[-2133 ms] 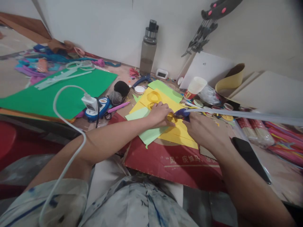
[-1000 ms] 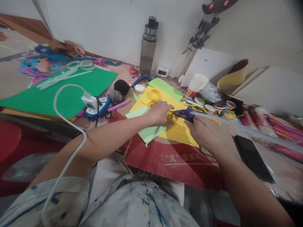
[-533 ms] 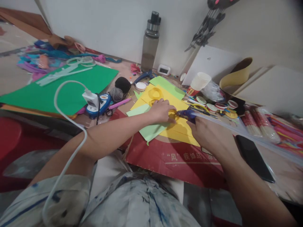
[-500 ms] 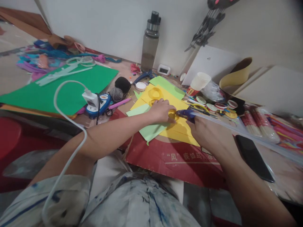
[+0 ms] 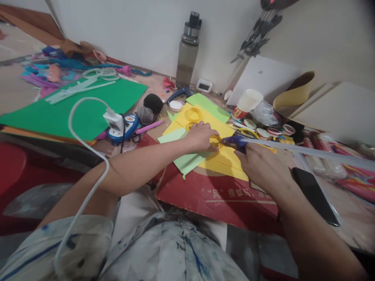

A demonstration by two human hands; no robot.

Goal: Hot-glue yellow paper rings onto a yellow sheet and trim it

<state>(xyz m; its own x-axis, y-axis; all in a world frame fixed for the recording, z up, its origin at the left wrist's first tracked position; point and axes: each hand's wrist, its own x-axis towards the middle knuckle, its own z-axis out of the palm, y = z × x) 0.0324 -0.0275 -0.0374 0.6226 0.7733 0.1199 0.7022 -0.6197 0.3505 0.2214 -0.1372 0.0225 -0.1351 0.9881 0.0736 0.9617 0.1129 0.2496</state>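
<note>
Over the yellow paper [image 5: 231,169], my left hand [image 5: 202,138] pinches a small yellow paper ring [image 5: 216,140] between thumb and fingers. My right hand [image 5: 260,162] is closed round a blue glue gun [image 5: 236,141], its nozzle pointing left at the ring, touching or very close to it. A long translucent glue stick [image 5: 295,147] sticks out behind the gun. Another yellow ring [image 5: 193,114] lies on the sheet beyond my left hand. Light green paper [image 5: 190,162] lies partly under my left wrist.
A red cardboard sheet [image 5: 216,210] lies under the papers. At the back stands a water bottle [image 5: 187,50]. Paper cups [image 5: 249,101] and small tubs [image 5: 263,134] are at right, near a phone [image 5: 315,195]. A white cable [image 5: 88,195] crosses my left arm from a power strip [image 5: 124,130].
My right hand and the glue gun have turned slightly, so the glue stick lies flatter across the right side. My left hand still holds the ring in nearly the same place.
</note>
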